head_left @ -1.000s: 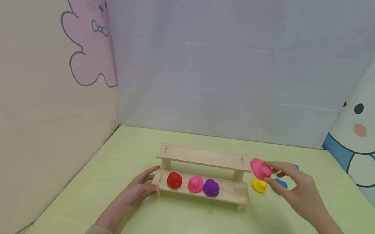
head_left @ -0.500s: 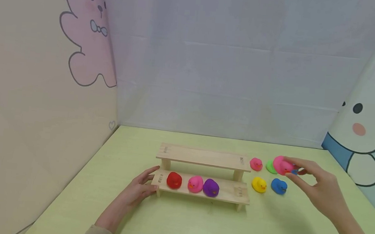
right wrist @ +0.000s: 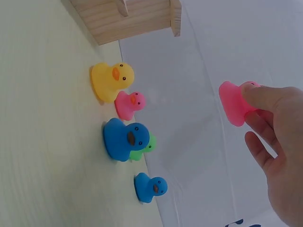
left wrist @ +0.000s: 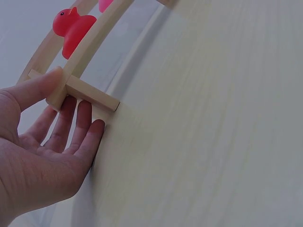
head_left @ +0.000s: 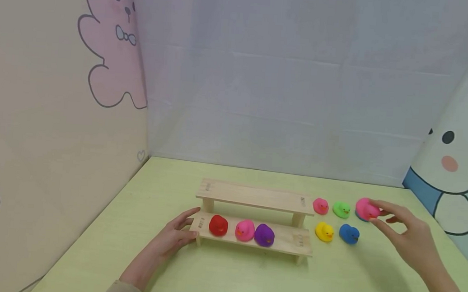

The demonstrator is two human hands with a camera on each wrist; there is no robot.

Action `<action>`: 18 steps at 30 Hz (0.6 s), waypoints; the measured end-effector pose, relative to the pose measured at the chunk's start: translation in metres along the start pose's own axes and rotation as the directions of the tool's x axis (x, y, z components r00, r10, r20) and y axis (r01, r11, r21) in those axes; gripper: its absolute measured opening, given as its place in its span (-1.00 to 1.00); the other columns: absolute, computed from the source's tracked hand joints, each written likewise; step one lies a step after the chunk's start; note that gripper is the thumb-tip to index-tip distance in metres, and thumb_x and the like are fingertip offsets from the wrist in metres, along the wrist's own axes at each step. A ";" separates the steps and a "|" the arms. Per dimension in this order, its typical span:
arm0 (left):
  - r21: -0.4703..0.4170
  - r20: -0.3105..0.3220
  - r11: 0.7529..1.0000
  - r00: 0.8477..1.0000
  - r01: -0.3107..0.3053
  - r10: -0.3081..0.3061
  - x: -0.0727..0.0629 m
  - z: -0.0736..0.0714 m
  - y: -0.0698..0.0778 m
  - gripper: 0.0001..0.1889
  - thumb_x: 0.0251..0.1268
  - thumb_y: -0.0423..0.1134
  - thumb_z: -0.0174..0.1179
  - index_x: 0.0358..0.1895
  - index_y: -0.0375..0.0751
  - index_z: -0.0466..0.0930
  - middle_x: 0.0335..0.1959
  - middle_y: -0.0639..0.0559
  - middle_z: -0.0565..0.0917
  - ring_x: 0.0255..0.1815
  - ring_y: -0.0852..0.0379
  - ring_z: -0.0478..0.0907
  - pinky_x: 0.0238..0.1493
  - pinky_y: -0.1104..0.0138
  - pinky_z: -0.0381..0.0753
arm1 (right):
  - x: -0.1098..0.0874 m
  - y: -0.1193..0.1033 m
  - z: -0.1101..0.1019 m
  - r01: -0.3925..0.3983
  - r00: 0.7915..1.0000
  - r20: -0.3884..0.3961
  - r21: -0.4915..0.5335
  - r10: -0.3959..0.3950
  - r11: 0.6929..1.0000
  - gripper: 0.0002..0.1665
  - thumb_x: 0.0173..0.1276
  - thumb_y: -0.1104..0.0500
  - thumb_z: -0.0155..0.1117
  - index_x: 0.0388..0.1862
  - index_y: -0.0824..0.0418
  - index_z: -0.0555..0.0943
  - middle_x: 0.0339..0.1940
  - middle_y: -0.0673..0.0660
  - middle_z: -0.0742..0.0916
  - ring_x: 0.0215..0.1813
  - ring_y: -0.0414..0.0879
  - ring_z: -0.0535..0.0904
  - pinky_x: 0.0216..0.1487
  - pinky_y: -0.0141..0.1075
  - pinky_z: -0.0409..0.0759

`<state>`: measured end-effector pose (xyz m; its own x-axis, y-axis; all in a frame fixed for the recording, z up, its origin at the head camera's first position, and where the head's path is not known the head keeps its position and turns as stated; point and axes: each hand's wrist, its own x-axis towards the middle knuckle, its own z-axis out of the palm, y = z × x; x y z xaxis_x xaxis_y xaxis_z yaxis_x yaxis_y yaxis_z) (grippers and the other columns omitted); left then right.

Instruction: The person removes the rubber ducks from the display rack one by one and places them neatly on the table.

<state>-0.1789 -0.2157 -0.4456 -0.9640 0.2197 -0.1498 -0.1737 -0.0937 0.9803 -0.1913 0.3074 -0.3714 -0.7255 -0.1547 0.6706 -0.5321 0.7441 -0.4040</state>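
Observation:
My right hand (head_left: pixel 404 237) pinches a pink rubber duck (head_left: pixel 367 209) between thumb and fingers. In the right wrist view, this duck (right wrist: pixel 233 103) is up off the table. From the head view it overlaps a blue duck behind it. My left hand (head_left: pixel 173 237) holds the left end of a two-step wooden stand (head_left: pixel 255 196); the left wrist view has the thumb against the lower board and fingers under it. Along that lower step sit a red duck (head_left: pixel 218 226), another pink duck (head_left: pixel 245 230) and a purple duck (head_left: pixel 264 235).
Right of the stand, on the pale green table (head_left: pixel 232 281), are a small pink duck (head_left: pixel 321 206), a green duck (head_left: pixel 341 209), a yellow duck (head_left: pixel 324 232) and a blue duck (head_left: pixel 349 234). A second blue duck (right wrist: pixel 150 187) stands farther off. Cartoon-printed walls border the table.
My right hand has carried the pink duck rightward from beside the stand, past the green duck. The small pink and green ducks came into full view. My left hand stays at the stand.

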 end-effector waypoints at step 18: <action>-0.018 -0.003 1.000 1.000 -0.014 0.014 0.000 0.000 -0.001 -0.28 0.11 -0.46 0.16 0.37 -0.10 0.11 0.10 -0.21 0.32 -0.01 0.03 0.44 -0.07 0.27 0.50 | -0.023 0.048 0.009 -0.063 0.995 0.073 -0.021 0.064 0.998 -0.51 0.05 0.34 0.36 0.03 0.19 0.56 -0.14 -0.46 0.47 -0.21 -0.63 0.34 -0.33 -0.69 0.38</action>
<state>-0.1791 -0.2154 -0.4471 -0.9668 0.2159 -0.1364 -0.1637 -0.1142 0.9799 -0.2035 0.3408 -0.4119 -0.7880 -0.1537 0.5961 -0.4762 0.7658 -0.4321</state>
